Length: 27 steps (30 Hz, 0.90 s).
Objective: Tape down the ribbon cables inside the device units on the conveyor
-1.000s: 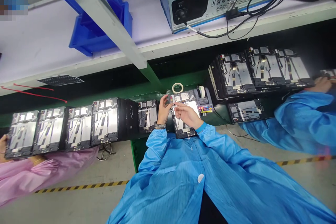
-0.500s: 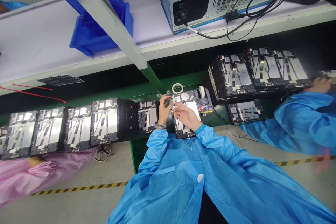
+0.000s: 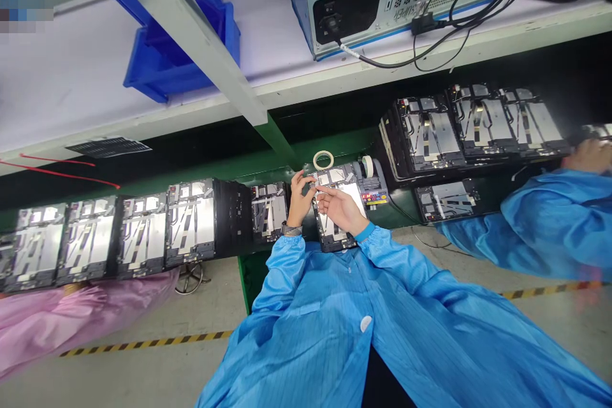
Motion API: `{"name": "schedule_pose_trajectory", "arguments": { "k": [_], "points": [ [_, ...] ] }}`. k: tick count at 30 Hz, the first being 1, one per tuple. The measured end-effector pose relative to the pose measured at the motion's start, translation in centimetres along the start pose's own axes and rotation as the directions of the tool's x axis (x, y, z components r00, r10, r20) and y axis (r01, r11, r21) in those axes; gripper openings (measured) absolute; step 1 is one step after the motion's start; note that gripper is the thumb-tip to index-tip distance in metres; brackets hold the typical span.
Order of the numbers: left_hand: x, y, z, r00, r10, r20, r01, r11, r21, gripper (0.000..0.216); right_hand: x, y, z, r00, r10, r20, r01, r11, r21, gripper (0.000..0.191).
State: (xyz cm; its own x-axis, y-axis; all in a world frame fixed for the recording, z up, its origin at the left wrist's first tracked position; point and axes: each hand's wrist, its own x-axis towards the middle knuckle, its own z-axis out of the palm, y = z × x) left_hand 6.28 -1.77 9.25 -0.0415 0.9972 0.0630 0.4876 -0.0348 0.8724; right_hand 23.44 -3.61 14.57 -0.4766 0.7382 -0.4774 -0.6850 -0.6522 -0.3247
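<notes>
An opened tablet, its silver battery plates and black frame showing, lies in front of me. My left hand is at its upper left corner, thumb and forefinger bent together in a pinch. My right hand is over the tablet's middle, palm partly turned up. Its fingertips are closed together and meet the left thumb near the tablet's upper left edge. Whatever lies between the fingers is too small to make out. Another opened tablet rests just left of my left wrist.
A tape dispenser and a tape roll stand beyond the tablet. Stacks of opened tablets are at left and right. A computer case and blue bins occupy the shelf. Co-workers' sleeves, pink and blue, flank me.
My hands stay at the tablet's upper left corner, with only slight finger movement. The co-worker's hand at the right has shifted a little.
</notes>
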Motion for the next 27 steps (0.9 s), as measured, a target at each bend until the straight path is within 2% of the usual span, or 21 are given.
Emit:
{"name": "schedule_pose_trajectory", "arguments": {
  "k": [4,6,8,9,10,11,12,13,14,15,16,17,19,21,24,27],
  "points": [
    [0.0,0.0,-0.2,1.000,0.023,-0.007,-0.023,0.999,0.033,0.017,-0.2,-0.3,0.0,0.998,0.063,-0.026,-0.061,0.996,0.058,0.031],
    [0.0,0.1,-0.3,1.000,0.020,-0.010,-0.020,0.999,0.031,0.018,-0.6,-0.4,-0.2,0.992,0.122,-0.022,-0.121,0.992,0.020,0.032],
    [0.0,0.1,-0.4,1.000,0.010,-0.013,-0.010,0.999,0.030,0.018,-1.0,-0.6,-0.4,0.988,0.151,-0.020,-0.152,0.976,-0.153,0.033],
    [0.0,0.1,-0.4,1.000,0.004,-0.014,-0.003,1.000,0.029,0.018,-1.2,-0.8,-0.5,0.993,0.117,-0.031,-0.121,0.946,-0.301,0.034],
    [0.0,0.0,-0.4,1.000,-0.001,-0.013,0.002,1.000,0.025,0.018,-1.3,-1.1,-0.4,0.999,0.040,-0.037,-0.053,0.876,-0.480,0.036],
    [0.0,0.0,-0.4,1.000,-0.003,-0.009,0.003,1.000,0.018,0.018,-1.3,-1.5,-0.4,0.997,-0.073,-0.018,0.042,0.740,-0.671,0.039],
    [0.0,-0.1,-0.4,1.000,-0.001,-0.007,0.001,1.000,0.011,0.018,-1.3,-1.9,-0.2,0.981,-0.190,0.038,0.135,0.528,-0.838,0.041],
    [0.0,-0.2,-0.4,1.000,0.003,-0.007,-0.003,1.000,0.007,0.019,-1.2,-2.5,0.1,0.955,-0.271,0.124,0.196,0.259,-0.946,0.043],
    [0.1,-0.3,-0.3,1.000,0.007,-0.007,-0.007,1.000,0.007,0.019,-1.0,-3.1,0.4,0.931,-0.294,0.217,0.219,-0.025,-0.975,0.044],
    [0.1,-0.4,-0.3,1.000,0.011,-0.007,-0.011,1.000,0.011,0.020,-0.7,-3.6,0.7,0.921,-0.258,0.293,0.219,-0.279,-0.935,0.045],
    [0.1,-0.5,-0.4,1.000,0.014,-0.007,-0.013,1.000,0.018,0.020,-0.5,-4.0,1.0,0.923,-0.187,0.337,0.213,-0.481,-0.851,0.046],
    [0.2,-0.6,-0.4,1.000,0.016,-0.008,-0.016,1.000,0.025,0.019,-0.3,-4.4,1.2,0.929,-0.110,0.353,0.211,-0.626,-0.751,0.046],
    [0.3,-0.7,-0.6,1.000,0.025,-0.003,-0.025,0.999,0.038,0.018,0.1,-4.9,1.5,0.933,0.014,0.359,0.233,-0.784,-0.575,0.047],
    [0.4,-0.5,-0.9,0.999,0.036,0.013,-0.037,0.998,0.043,0.018,0.4,-5.2,1.4,0.917,0.090,0.388,0.276,-0.846,-0.457,0.047],
    [0.6,-0.2,-1.0,0.999,0.034,0.033,-0.035,0.999,0.039,0.016,0.7,-6.0,0.9,0.881,0.163,0.444,0.348,-0.859,-0.375,0.039],
    [0.7,-0.1,-1.0,0.999,0.026,0.025,-0.026,1.000,0.015,0.014,0.9,-6.7,0.3,0.856,0.140,0.498,0.376,-0.830,-0.412,0.034]
  ]
}}
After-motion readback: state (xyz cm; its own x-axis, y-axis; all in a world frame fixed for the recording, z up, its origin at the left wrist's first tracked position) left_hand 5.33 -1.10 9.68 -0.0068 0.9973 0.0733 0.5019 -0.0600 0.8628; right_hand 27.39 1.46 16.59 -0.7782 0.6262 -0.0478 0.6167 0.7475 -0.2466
